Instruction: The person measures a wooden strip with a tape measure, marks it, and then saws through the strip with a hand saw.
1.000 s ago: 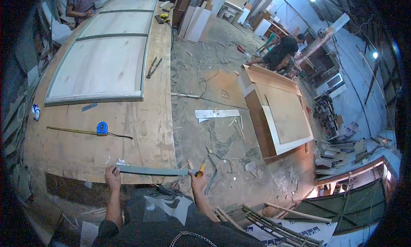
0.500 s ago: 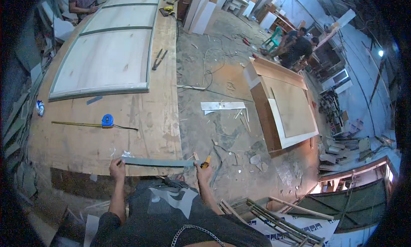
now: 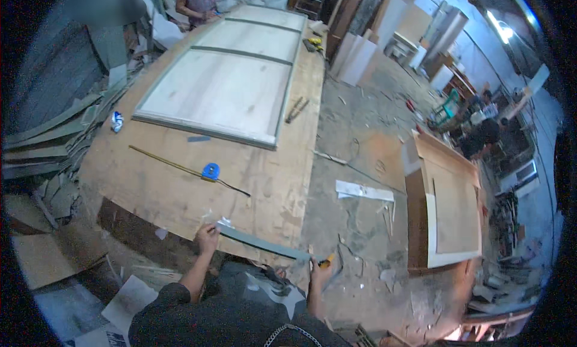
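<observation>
A thin grey-green strip (image 3: 258,242) stretches along the near edge of the wooden worktable (image 3: 288,211). My left hand (image 3: 207,237) pinches its left end, beside a crumpled scrap of clear wrap. At the other end, my right hand (image 3: 319,277) is closed on the strip and on a small yellow tool (image 3: 327,261) that looks like a utility knife. Beyond the strip lies a blue tape measure (image 3: 210,171) with its yellow blade drawn out to the left. A long framed panel (image 3: 219,82) with grey-green edging rests farther up the table.
Pliers (image 3: 296,110), a short grey strip piece (image 3: 198,139) and a crumpled packet (image 3: 117,122) lie on the table. A yellow power tool (image 3: 313,44) sits at its far end, near another person (image 3: 198,4). A large box-like wooden piece (image 3: 448,205) stands on the littered floor to the right.
The view has swung left, so the table and my hands appear farther right in the picture. Both hands keep hold of the strip, which now slants down to the right.
</observation>
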{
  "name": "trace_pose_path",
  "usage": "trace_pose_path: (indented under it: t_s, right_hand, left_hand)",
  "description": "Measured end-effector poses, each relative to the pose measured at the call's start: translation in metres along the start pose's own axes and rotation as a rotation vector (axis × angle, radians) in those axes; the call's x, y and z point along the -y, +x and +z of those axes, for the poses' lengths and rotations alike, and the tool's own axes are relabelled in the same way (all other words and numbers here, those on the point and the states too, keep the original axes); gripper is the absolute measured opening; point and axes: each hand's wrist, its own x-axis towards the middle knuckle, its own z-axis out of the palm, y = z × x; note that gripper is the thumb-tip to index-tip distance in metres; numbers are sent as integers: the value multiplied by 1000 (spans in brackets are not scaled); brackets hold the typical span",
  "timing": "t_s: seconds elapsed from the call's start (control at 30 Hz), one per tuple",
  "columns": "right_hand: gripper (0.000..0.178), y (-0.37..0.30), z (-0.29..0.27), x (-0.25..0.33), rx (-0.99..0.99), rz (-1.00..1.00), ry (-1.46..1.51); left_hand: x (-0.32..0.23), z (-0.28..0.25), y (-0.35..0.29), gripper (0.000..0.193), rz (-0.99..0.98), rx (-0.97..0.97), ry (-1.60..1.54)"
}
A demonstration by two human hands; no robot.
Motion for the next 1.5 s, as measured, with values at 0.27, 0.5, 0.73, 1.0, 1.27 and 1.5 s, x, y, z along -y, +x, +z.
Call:
trace_pose_path:
  t_s: [0.27, 0.5, 0.73, 1.0, 1.27, 1.5]
  right_hand:
    - [50, 10, 2, 3, -37, -23, 14]
    - [51, 13, 0, -26, -27, -9, -191]
    - [42, 2, -8, -2, -19, -113, -58]
    - [47, 3, -46, -13, -280, -110, -68]
    - [39, -58, -115, -41, -492, 112, -91]
    - [34, -137, -95, 45, -531, -86, -25]
  left_hand:
    - [3, 5, 0, 23, 62, -108, 25]
    - [1, 1, -4, 24, 48, -68, 69]
    - [22, -7, 1, 31, -74, 2, 111]
    - [-22, -13, 19, 33, -425, 181, -202]
    - [-116, 17, -3, 28, 437, 353, -43]
    - [-165, 146, -41, 22, 1029, 812, 214]
